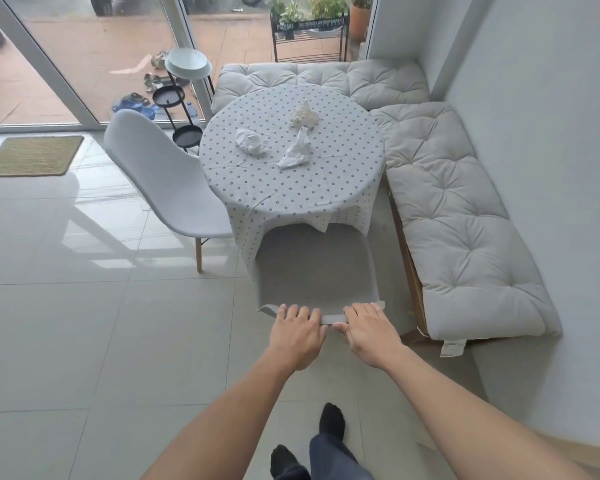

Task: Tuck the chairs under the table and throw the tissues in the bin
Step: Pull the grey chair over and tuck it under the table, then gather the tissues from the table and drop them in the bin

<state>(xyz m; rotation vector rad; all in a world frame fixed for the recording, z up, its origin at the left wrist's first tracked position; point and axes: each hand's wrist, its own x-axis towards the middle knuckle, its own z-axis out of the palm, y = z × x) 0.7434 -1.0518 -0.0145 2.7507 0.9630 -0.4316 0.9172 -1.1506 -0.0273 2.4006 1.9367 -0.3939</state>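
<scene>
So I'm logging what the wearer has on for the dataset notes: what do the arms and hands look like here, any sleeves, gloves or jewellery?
Both forearms are bare for their whole visible length: no sleeves in view. The left hand and right hand wear no gloves, and no rings, watch or bracelets show.

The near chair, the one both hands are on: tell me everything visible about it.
The near chair is a light grey moulded shell, smooth and plastic-looking; its legs are hidden. It faces the round table, the seat front tucked under the hanging dotted tablecloth, the backrest toward the camera. The left hand and right hand grip the backrest's top edge, fingers over the rim. A bench cushion lies to its right, a second chair to its left.
</scene>
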